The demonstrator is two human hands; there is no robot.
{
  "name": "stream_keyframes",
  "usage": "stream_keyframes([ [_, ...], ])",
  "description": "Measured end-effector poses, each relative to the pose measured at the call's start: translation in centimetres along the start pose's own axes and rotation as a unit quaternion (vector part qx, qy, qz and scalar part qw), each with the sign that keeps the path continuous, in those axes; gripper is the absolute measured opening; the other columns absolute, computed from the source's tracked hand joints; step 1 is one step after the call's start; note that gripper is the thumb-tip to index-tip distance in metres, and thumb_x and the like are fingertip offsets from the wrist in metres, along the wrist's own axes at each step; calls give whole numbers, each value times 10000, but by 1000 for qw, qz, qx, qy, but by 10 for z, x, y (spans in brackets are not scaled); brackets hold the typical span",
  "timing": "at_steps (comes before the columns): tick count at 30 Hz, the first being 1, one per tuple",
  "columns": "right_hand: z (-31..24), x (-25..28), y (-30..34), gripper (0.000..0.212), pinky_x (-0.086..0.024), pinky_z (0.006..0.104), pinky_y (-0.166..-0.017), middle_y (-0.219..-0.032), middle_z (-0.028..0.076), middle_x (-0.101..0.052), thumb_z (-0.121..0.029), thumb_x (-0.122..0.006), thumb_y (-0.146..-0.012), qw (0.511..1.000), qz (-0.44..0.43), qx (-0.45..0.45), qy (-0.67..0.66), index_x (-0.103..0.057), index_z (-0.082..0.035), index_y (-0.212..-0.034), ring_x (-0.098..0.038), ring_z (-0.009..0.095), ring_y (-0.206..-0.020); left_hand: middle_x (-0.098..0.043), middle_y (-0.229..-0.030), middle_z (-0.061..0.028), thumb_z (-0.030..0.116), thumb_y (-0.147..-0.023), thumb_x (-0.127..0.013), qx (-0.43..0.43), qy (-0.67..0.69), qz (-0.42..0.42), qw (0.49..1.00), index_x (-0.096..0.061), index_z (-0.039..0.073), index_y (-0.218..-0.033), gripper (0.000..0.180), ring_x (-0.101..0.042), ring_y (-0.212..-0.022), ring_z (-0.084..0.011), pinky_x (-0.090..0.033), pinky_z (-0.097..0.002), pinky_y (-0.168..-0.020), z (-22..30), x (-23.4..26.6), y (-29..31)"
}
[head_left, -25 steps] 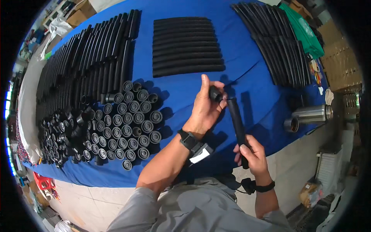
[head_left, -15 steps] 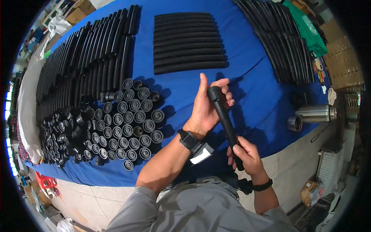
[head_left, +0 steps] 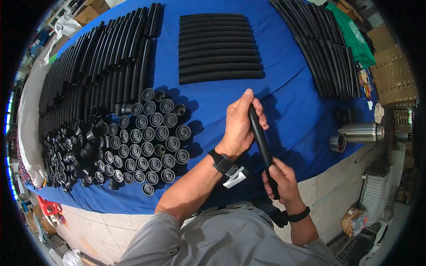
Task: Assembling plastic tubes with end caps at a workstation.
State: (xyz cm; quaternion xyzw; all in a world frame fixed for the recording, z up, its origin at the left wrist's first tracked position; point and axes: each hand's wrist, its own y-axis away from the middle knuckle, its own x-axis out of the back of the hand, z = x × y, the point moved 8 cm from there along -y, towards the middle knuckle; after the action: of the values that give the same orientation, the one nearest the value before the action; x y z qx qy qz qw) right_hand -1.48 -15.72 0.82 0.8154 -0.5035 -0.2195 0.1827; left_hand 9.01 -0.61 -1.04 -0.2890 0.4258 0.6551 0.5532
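Observation:
A black tube (head_left: 262,142) slants between my two hands above the table's near part. My left hand (head_left: 238,123) is closed round its far end, thumb up along the top. The dark cap seen there earlier is now hidden in that hand. Lower down, my right hand (head_left: 285,181) grips the tube near its close end, which pokes out beneath the fingers. To the left of my left hand stand many round black caps (head_left: 155,119) in a cluster. Beyond my hands, several black tubes (head_left: 217,48) lie side by side in a neat row.
Long black tubes (head_left: 120,57) cover the far left, above a heap of small black fittings (head_left: 71,150). More tubes (head_left: 326,53) lie far right beside a green crate (head_left: 353,37). A steel flask (head_left: 361,132) and metal cup (head_left: 337,143) sit on the blue cloth (head_left: 213,99).
My left hand has closed over the tube's far end, covering the cap; its thumb and fingers were more spread before. The right hand keeps its grip lower down.

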Motion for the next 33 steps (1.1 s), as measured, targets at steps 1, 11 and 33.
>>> stream_keyframes([
  [1,-1,0,0,357,-388,219,-397,-748,32,-559,-248,-509,-1022,1000,7,9,22,-524,-9,-1288,-509,83,-497,-519,-650,-33,412,-1015,-506,0,1,9,1000,-556,93,-771,405,-541,-507,-156,-484,-309,-481,-1,1,0],
  [11,-9,0,3,396,-400,204,-418,-724,7,-555,-193,-520,-1011,971,93,82,206,-522,-23,-1369,-489,48,-493,-530,-649,-39,382,-1012,-516,-45,-61,21,997,-562,69,-767,400,-551,-508,-152,-495,-310,-497,1,2,2],
  [33,-2,2,16,665,-427,250,-469,-704,23,-576,-100,-590,-952,965,40,53,253,-288,-111,-1544,-462,86,-475,-447,-576,-29,627,-983,-394,-22,-32,56,998,-574,52,-834,621,-464,-460,-153,-417,-295,-439,8,2,5],
])
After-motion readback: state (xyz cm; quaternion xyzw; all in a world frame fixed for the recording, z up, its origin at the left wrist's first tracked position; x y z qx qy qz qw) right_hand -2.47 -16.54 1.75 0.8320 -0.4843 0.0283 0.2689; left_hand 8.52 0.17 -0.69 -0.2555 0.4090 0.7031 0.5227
